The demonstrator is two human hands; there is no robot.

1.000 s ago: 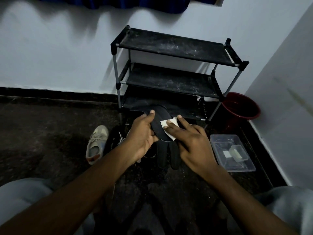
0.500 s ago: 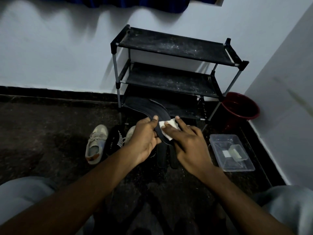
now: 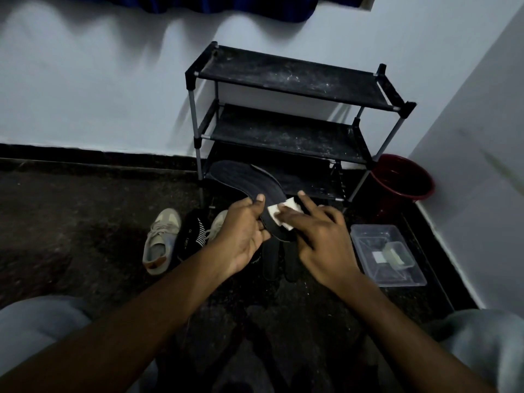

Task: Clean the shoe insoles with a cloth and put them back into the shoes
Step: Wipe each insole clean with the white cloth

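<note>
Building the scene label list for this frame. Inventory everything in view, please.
insole: 1, black, held up before the rack
cloth: 1, white, on the insole under right fingers
shoes: 2, beige, floor left, one mostly hidden
striped item: 1, black-white, between the shoes
dark strips: 2, black, floor under the hands
shoe rack: 1, black, three shelves, at wall
bucket: 1, red, right corner
tray: 1, clear plastic, floor right, small box inside
left grip: bare hand, holds the insole
right grip: bare hand, presses the cloth
</note>
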